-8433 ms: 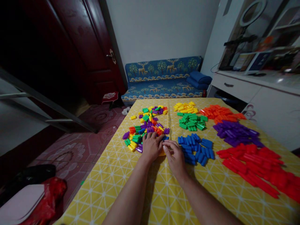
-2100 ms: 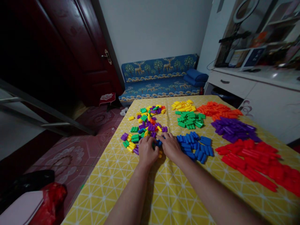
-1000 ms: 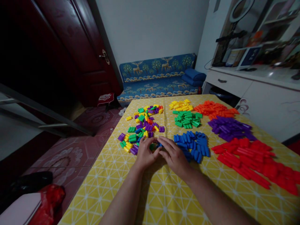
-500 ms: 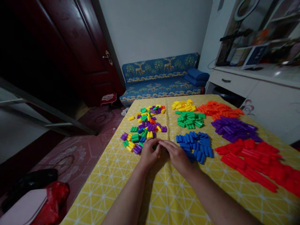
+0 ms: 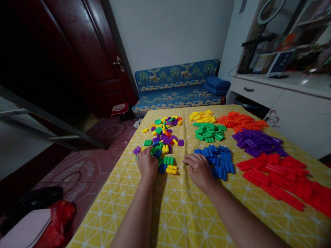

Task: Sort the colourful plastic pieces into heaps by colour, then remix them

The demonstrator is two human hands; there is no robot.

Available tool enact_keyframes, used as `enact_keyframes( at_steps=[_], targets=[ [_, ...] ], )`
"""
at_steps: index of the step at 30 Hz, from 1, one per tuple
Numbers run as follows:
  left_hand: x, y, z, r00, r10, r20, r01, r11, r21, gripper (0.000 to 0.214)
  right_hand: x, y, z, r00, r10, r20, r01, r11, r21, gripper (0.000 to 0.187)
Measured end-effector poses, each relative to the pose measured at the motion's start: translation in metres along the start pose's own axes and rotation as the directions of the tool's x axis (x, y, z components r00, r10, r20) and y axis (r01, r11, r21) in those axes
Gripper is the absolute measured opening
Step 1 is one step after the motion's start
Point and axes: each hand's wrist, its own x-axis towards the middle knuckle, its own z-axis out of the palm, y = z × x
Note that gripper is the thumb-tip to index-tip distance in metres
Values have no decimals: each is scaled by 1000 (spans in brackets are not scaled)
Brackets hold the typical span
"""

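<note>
My left hand (image 5: 147, 161) lies over the near left part of a pile of mixed-colour plastic building pieces (image 5: 165, 139), its fingers apart and bent down onto the pieces. Just right of its fingertips lie a green piece (image 5: 169, 160) and a yellow piece (image 5: 171, 169), both shaped like joined tubes. My right hand (image 5: 199, 169) is beside the near left edge of a blue heap (image 5: 218, 160). Its fingers are curled together over the thumb, and whatever is between them is hidden.
Sorted heaps in yellow (image 5: 203, 116), green (image 5: 210, 131), orange (image 5: 240, 120), purple (image 5: 258, 142) and red (image 5: 276, 175) lie on the right of the cloth-covered table (image 5: 181, 213). Beyond its far edge stands a blue patterned sofa (image 5: 176, 84); a white cabinet (image 5: 292, 110) is on the right.
My hands were together at the middle and have come apart. The left moved left onto the mixed pile; the right shifted slightly right. Green and yellow pieces between them are now uncovered.
</note>
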Motion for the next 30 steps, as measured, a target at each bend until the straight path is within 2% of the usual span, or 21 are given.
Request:
enact_keyframes(
  at_steps=[2, 4, 6, 8, 10, 11, 14, 16, 19, 21, 24, 27, 30],
  targets=[
    [0, 2, 1, 999, 20, -49, -27, 990, -138, 43, 0, 0, 0, 998, 9, -69, -7, 999, 31, 38],
    [-3, 10, 1, 998, 32, -58, -52, 927, -373, 39, 0, -4, -1, 988, -1, -152, 18, 993, 113, 37],
    [-10, 23, 0, 994, 87, 64, -28, 780, -625, 43, 1, -10, -3, 981, -11, -194, 53, 976, 211, 44],
    [-19, 37, -1, 942, 217, 255, 66, 625, -778, 52, 1, -15, -6, 980, -21, -196, 76, 958, 276, 53],
    [-28, 49, -3, 890, 314, 331, 111, 555, -825, 57, 1, -18, -7, 980, -47, -195, 103, 951, 293, 57],
    [-31, 53, -3, 878, 338, 339, 112, 544, -832, 56, 0, -18, -8, 978, -64, -200, 122, 950, 288, 55],
    [-34, 59, -4, 875, 357, 328, 89, 547, -832, 49, -1, -16, -6, 976, -86, -200, 142, 949, 281, 46],
    [-34, 59, -3, 875, 357, 328, 74, 571, -818, 47, -1, -15, -5, 982, -63, -177, 114, 948, 299, 43],
    [-35, 57, 0, 872, 356, 337, 45, 627, -778, 48, 4, -12, -6, 985, 89, -150, -31, 935, 352, 41],
    [-35, 55, 4, 877, 348, 330, 26, 653, -757, 46, 15, -3, -10, 960, 246, -132, -177, 903, 393, 36],
    [-37, 53, 10, 895, 333, 296, -13, 683, -730, 40, 46, 26, -16, 914, 397, -81, -340, 862, 377, 36],
    [-37, 53, 14, 901, 349, 257, -78, 715, -695, 31, 80, 63, -23, 883, 467, -47, -447, 868, 217, 33],
    [-37, 53, 14, 900, 370, 232, -127, 729, -672, 27, 99, 88, -27, 851, 514, -111, -502, 857, 117, 39]
  ],
)
